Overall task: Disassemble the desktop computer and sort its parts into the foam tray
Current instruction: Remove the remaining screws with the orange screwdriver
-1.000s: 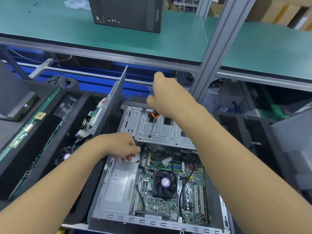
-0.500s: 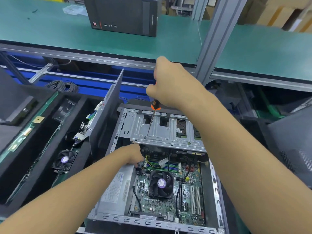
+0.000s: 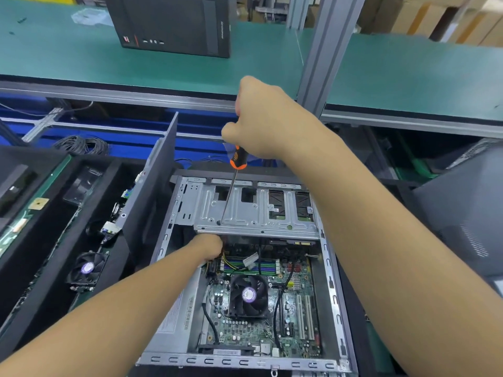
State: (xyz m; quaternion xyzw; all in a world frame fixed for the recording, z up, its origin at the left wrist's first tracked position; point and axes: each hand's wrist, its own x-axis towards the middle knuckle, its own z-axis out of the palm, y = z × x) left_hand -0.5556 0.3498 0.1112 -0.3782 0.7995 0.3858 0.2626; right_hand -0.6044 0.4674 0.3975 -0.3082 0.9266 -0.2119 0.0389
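The opened desktop computer (image 3: 330, 289) lies flat below me, its motherboard and black CPU fan (image 3: 247, 295) exposed. A silver drive cage (image 3: 253, 210) spans its far end. My right hand (image 3: 261, 118) grips an orange-and-black screwdriver (image 3: 237, 159) held nearly upright, its tip on a screw at the cage's lower left. My left hand (image 3: 208, 244) reaches in under the cage's front edge beside the power supply (image 3: 182, 308); its fingers are hidden. The black foam tray (image 3: 54, 268) lies to the left and holds a small fan (image 3: 87, 268) and circuit boards.
A grey side panel (image 3: 155, 183) stands on edge between the tray and the case. Another black desktop tower (image 3: 174, 23) stands on the green shelf above. An aluminium post (image 3: 321, 50) rises right of my right hand. A grey case panel (image 3: 462, 213) lies at right.
My left hand has slid forward off the power supply and in under the drive cage's edge. My right hand keeps the screwdriver on the same screw. My head has moved closer and tilted.
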